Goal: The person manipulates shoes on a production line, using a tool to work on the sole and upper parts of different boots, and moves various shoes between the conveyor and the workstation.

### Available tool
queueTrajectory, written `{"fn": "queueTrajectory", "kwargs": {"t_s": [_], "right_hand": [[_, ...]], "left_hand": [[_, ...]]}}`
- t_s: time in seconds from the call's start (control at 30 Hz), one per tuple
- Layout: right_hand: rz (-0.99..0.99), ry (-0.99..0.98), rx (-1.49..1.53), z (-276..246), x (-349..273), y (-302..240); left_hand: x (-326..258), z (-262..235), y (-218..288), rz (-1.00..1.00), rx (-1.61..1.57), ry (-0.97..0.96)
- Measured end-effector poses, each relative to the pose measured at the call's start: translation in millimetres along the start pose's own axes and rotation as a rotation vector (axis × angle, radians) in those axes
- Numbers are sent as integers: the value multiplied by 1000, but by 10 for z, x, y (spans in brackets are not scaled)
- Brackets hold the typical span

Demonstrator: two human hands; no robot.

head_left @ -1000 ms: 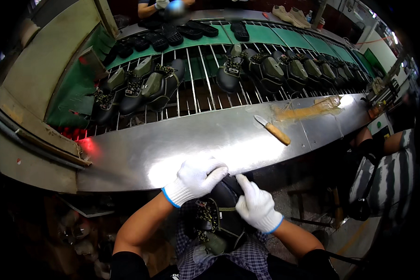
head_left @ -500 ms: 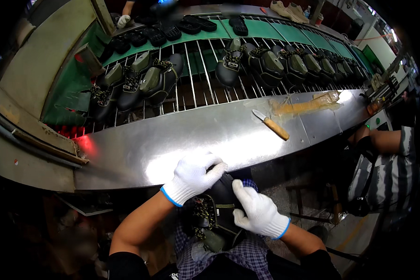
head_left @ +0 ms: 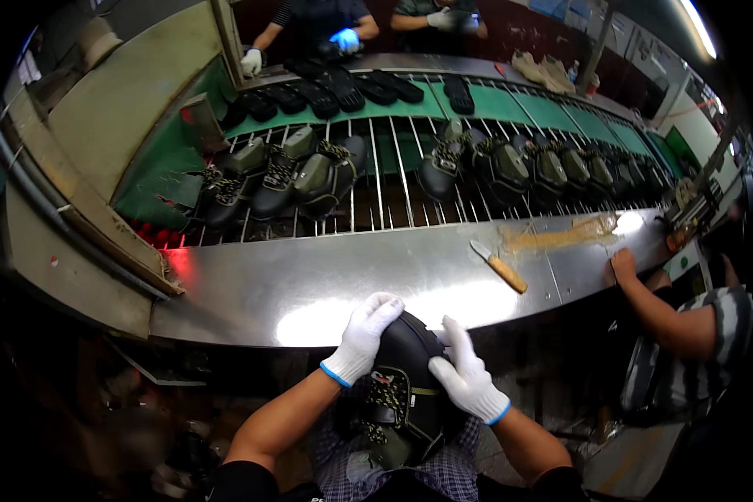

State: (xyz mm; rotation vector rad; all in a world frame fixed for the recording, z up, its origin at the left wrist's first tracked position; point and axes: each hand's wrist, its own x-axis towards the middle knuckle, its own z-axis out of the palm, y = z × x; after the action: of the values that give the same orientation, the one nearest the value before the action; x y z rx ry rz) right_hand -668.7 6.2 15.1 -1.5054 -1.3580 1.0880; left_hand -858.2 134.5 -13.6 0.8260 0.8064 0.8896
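A black shoe (head_left: 402, 381) with yellow-speckled laces and yellow-green stitching rests over my lap, toe pointing away from me. An olive-grey block fills its opening. My left hand (head_left: 366, 335), in a white knit glove with a blue cuff, is closed on the left side of the toe. Against the shoe's right side is my right hand (head_left: 470, 376), gloved the same way. Its thumb presses on the upper, and its forefinger stretches along the toe's edge. The other right fingers are partly hidden. The shoe's underside does not show.
A wooden-handled knife (head_left: 504, 270) lies on the metal ledge (head_left: 376, 266) ahead. Beyond, several similar shoes (head_left: 330, 176) stand on a rod rack (head_left: 385, 167), with black soles (head_left: 339, 90) on a green belt. Gloved workers (head_left: 439, 18) are opposite; another person's arm (head_left: 665, 305) rests at right.
The view has tilted up, bringing in the people opposite. My left hand is now more upright on the toe. My right forefinger has stretched out and the thumb shifted. An arm at right reaches the ledge.
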Motion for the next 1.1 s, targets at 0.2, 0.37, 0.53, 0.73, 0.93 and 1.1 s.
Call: {"fn": "queueTrajectory", "kwargs": {"t_s": [0.2,0.37,0.53,0.73,0.93,1.1], "right_hand": [[42,-428,47,-188,820,-577],[-81,-457,-478,-66,542,-1519],[-365,-241,-410,-172,148,-1567],[-869,-170,-63,-314,286,-1466],[-661,16,-416,-401,600,-648],[-444,-111,-41,-66,788,-404]], "left_hand": [[-170,183,320,107,33,-77],[-532,143,523,59,-193,4],[-686,-285,91,-186,-340,-73],[-1254,-626,34,-513,-315,-112],[-836,-749,1680,241,390,-37],[-849,-77,2227,260,1364,-78]]}}
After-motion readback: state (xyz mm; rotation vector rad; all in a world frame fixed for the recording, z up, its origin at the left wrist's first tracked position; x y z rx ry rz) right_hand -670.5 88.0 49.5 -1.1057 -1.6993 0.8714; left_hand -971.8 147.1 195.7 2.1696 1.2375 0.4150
